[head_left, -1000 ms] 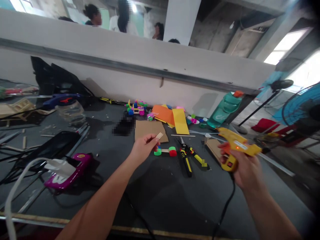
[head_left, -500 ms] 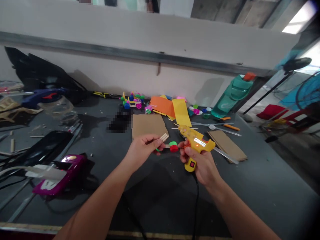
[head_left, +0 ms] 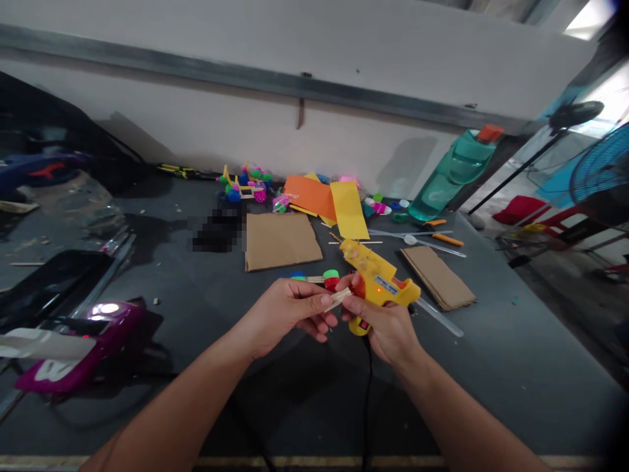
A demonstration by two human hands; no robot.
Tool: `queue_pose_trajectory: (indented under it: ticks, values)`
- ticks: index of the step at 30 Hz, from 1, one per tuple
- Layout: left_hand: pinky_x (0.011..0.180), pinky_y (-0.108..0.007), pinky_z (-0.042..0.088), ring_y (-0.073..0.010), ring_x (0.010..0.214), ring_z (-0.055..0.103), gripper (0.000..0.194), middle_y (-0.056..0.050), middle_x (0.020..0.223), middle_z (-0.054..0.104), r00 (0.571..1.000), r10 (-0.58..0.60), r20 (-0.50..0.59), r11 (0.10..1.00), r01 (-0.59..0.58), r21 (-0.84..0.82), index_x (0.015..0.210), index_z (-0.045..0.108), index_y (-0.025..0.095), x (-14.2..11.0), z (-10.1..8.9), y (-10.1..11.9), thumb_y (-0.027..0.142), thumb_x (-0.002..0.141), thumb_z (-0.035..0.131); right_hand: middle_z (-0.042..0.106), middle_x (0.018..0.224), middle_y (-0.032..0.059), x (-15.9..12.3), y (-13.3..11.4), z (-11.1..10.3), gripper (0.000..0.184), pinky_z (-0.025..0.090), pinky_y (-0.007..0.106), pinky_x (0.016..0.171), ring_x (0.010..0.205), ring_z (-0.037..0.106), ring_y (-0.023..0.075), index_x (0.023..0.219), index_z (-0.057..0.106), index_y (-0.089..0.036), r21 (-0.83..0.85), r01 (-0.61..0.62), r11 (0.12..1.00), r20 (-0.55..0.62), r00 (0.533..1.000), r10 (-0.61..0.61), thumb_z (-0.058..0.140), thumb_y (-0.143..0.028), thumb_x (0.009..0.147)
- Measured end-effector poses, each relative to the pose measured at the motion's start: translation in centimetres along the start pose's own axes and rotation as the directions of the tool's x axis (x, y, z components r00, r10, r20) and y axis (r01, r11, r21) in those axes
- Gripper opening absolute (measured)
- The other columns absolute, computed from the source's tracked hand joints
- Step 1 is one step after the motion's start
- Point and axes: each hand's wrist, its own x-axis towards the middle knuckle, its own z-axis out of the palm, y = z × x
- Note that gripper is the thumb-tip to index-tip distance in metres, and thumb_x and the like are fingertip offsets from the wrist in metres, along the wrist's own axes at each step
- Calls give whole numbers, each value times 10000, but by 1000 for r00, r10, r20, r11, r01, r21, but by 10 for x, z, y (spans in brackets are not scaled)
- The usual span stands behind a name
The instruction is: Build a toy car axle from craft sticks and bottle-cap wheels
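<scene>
My left hand (head_left: 285, 313) is closed, pinching a few short pale wooden sticks (head_left: 339, 299) between thumb and fingers. My right hand (head_left: 396, 328) is wrapped round the handle of a yellow glue gun (head_left: 369, 263), whose nozzle points up and to the left. The sticks' far end meets the fingertips of my right hand. Just behind my hands lies a small wooden piece with green and red bottle caps (head_left: 331, 279) at its right end and blue and green caps (head_left: 297, 276) at its left. A cord hangs down from the gun.
Cardboard (head_left: 282, 241) lies behind my hands, with more cardboard pieces (head_left: 438, 278) to the right. Orange and yellow paper (head_left: 350, 211), small cap-wheeled models (head_left: 246, 187) and a tilted green bottle (head_left: 452, 174) are along the wall. A purple power strip (head_left: 103, 347) is at left.
My hands have come together, the sticks now reaching my right fingertips. The capped wooden piece, earlier by my left fingers, shows clear behind them. The whole view has shifted a little.
</scene>
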Motion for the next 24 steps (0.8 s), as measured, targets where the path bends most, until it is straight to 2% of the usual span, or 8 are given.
queue_pose_trajectory:
  ticks: [4,8,12,16,20,24]
  values:
    - [616,-251,536,-119,644,617,350,-41,829,717,978,180,-110,974,-161,158,1032,691,179,-1,3,-2,304,706,724,638,873,-12,3,0,-1,162,520,220,580,629,591,92,835,635,-217,-44,56,997,-43,997,-58,730,-207,705]
    - [683,-263,525,-140,711,640,256,-21,953,724,902,410,-139,822,-299,484,1007,715,253,-2,3,-7,274,756,669,635,889,-7,4,3,-3,166,528,241,630,672,599,107,861,631,-226,-71,52,996,-39,998,-55,719,-218,720]
    - [684,-266,528,-168,735,662,203,-13,874,739,826,552,-111,670,-361,649,961,736,269,-2,1,-9,273,780,644,640,890,-11,5,5,-3,206,530,266,646,678,605,118,862,598,-240,-55,50,997,-40,998,-52,726,-207,705]
    - [629,-235,524,-143,660,658,177,1,765,734,787,612,-80,598,-393,698,922,746,262,0,0,-10,229,784,640,647,868,-18,5,3,0,191,533,286,674,670,616,118,836,596,-244,-13,81,997,-24,996,-82,714,-173,704]
    - [628,-232,530,-141,662,663,182,-2,774,735,781,618,-91,599,-392,699,919,746,259,1,-1,-12,210,795,623,654,859,-21,5,3,2,193,532,304,694,676,622,128,820,588,-246,-20,81,997,-36,996,-81,714,-170,696]
    - [671,-257,547,-148,678,661,222,-19,837,734,825,544,-153,720,-365,591,975,732,231,2,1,-13,234,767,655,653,876,-12,4,5,0,185,522,284,677,681,617,123,837,611,-231,-78,69,995,-78,994,-75,726,-206,694]
